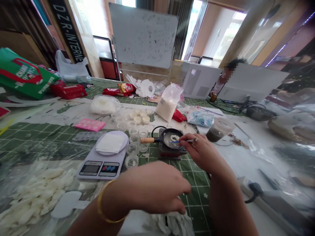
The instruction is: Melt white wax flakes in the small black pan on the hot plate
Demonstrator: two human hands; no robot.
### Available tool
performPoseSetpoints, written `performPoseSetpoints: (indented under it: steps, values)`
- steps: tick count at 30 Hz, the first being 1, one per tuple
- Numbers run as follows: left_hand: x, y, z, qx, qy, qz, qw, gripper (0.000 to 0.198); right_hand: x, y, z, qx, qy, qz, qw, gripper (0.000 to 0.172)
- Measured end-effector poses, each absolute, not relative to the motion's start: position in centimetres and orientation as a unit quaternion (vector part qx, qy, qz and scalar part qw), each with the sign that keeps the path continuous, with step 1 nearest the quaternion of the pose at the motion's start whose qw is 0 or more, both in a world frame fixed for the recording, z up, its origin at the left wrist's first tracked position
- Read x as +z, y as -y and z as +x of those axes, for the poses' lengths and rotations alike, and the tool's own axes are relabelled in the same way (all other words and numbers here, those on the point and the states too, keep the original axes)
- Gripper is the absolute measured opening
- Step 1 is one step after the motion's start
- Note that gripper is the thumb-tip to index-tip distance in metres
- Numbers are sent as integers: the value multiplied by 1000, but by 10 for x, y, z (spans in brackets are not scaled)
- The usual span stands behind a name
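Observation:
My right hand [203, 151] pinches a thin stirring stick [175, 142], its bluish tip down in a small black frying pan [162, 144]. In the pan lies clear liquid with a lump of white, half-melted material [174, 137]. The pan's wooden handle [147, 140] points left, and the pan rests on a small dark hot plate [169, 154]. Nearer to me hangs my left hand [154, 186], slightly blurred, with bent fingers apart from the thumb and nothing visible between them. Crumpled white tissue [176, 224] lies just below it.
Left of the pan are several small clear cups [133, 149] and a kitchen scale [90, 164] with white paper. White flakes [36, 193] lie front left. Behind stand filled cups [145, 119] and a bag of white pellets [166, 106]. A power strip [270, 203] lies right; a person sits behind monitors.

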State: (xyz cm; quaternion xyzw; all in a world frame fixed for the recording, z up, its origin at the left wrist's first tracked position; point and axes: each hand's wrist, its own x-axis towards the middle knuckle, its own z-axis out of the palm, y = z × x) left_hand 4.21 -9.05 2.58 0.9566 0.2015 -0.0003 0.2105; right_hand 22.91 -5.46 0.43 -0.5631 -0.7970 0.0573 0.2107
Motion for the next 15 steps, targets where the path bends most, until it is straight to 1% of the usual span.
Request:
performPoseSetpoints:
  steps: [1,3,4,5,7,10,12,13,15]
  values:
    - [16,97,56,-32,-189,960,204,20,4,54,230,56,795,-566,210,22]
    - [-8,108,81,-59,-250,954,158,9,4,52,232,51,784,-582,207,22]
    - [-21,113,90,-81,-274,949,135,10,4,52,234,52,781,-588,205,22]
    - [-33,118,94,-113,-274,946,135,12,5,52,236,59,781,-588,203,22]
    - [-53,125,90,-131,-270,941,155,15,6,54,240,74,788,-576,203,22]
    - [-65,123,60,-53,-299,932,196,15,6,56,241,67,796,-562,214,22]
    - [-61,113,34,31,-373,896,239,19,5,56,241,51,792,-570,213,22]
    - [-57,107,23,66,-431,867,241,19,5,55,241,46,789,-575,209,23]
    - [-48,94,7,101,-516,830,185,21,4,54,240,45,787,-580,205,23]
